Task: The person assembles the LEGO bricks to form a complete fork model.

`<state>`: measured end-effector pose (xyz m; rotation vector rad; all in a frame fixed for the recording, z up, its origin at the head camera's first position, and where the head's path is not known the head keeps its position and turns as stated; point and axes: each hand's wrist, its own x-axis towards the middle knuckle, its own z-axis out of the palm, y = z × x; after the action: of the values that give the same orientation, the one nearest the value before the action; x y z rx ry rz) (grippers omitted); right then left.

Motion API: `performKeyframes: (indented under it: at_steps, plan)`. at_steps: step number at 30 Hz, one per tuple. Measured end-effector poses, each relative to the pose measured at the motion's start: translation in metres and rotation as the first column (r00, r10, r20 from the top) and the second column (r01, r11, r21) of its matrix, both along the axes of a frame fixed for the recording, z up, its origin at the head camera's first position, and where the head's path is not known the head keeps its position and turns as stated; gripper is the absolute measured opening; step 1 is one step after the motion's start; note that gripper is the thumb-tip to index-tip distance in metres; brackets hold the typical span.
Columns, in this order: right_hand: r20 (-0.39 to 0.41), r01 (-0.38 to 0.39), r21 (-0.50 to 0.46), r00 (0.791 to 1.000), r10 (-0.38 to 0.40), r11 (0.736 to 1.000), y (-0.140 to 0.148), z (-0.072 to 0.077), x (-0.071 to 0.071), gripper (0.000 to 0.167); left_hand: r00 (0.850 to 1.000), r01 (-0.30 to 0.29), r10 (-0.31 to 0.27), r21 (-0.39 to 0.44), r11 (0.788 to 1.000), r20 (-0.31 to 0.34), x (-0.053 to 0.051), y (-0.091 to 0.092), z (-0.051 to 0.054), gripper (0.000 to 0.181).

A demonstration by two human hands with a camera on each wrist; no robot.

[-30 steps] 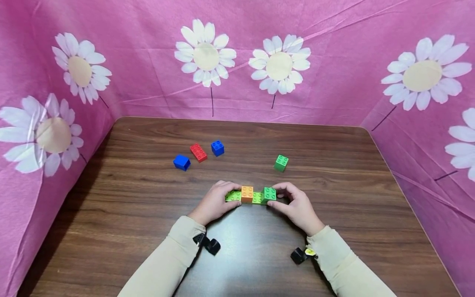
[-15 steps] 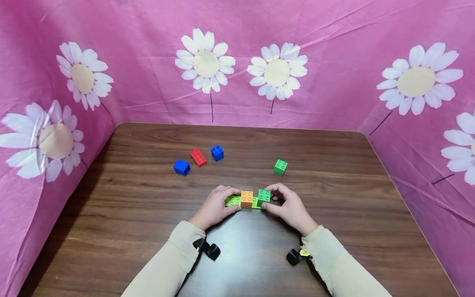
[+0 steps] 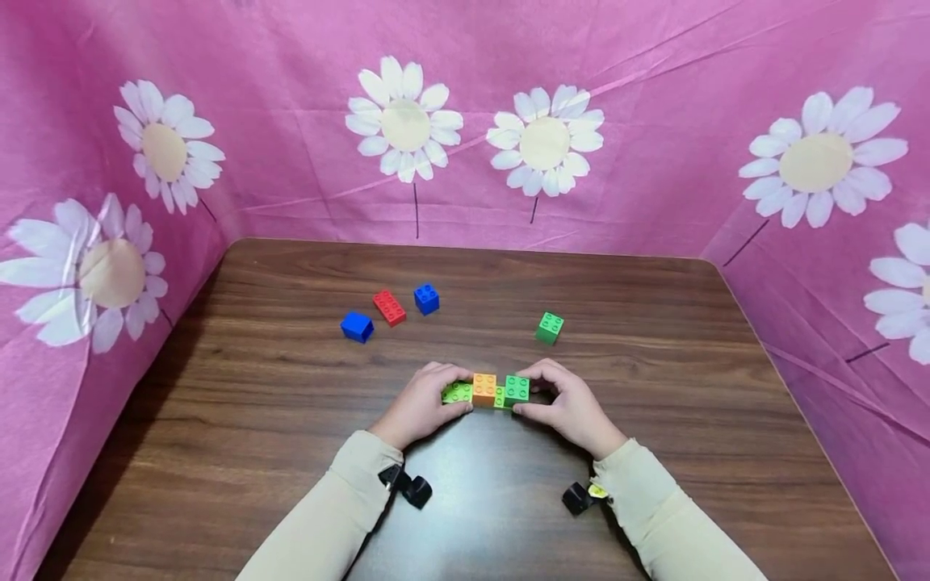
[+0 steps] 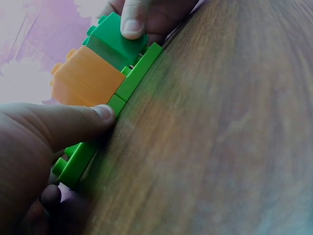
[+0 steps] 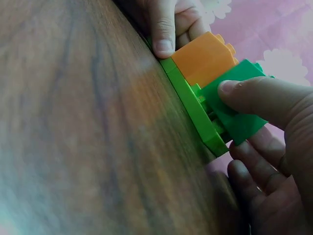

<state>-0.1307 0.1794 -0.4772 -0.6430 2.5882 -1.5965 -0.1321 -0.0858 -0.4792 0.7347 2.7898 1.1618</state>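
My right grip (image 3: 570, 403) is clamped on the green block (image 5: 237, 110), tilted above the lime strip (image 4: 139, 73) my left grip (image 3: 424, 399) pinches on the counter (image 3: 690, 387). I judge the orange block (image 3: 484, 389) seated, green not yet; red block (image 3: 389, 308), two blue blocks (image 3: 357, 328) (image 3: 427, 299), spare green block (image 3: 550, 328) lie loose.

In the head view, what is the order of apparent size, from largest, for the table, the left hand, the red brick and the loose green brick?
1. Table
2. Left hand
3. Red brick and loose green brick: too alike to rank
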Motion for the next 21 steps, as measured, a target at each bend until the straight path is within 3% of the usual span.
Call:
performKeyframes:
  at_steps: [10, 17, 21]
  plan:
    - [0.072, -0.018, 0.028, 0.997, 0.016, 0.999, 0.000, 0.006, -0.003, 0.036, 1.000, -0.002, 0.002, 0.002, 1.000, -0.006, -0.002, 0.000, 0.001, 0.040]
    - [0.235, -0.052, -0.044, 0.970, 0.061, 0.998, 0.003, 0.011, -0.008, 0.036, 1.000, -0.001, 0.001, -0.001, 1.000, 0.004, -0.002, 0.000, 0.001, 0.040]
    - [0.209, -0.046, 0.026, 0.977, 0.040, 0.999, 0.004, 0.013, -0.008, 0.035, 1.000, 0.001, -0.001, -0.011, 1.000, 0.008, -0.001, 0.000, 0.001, 0.040]
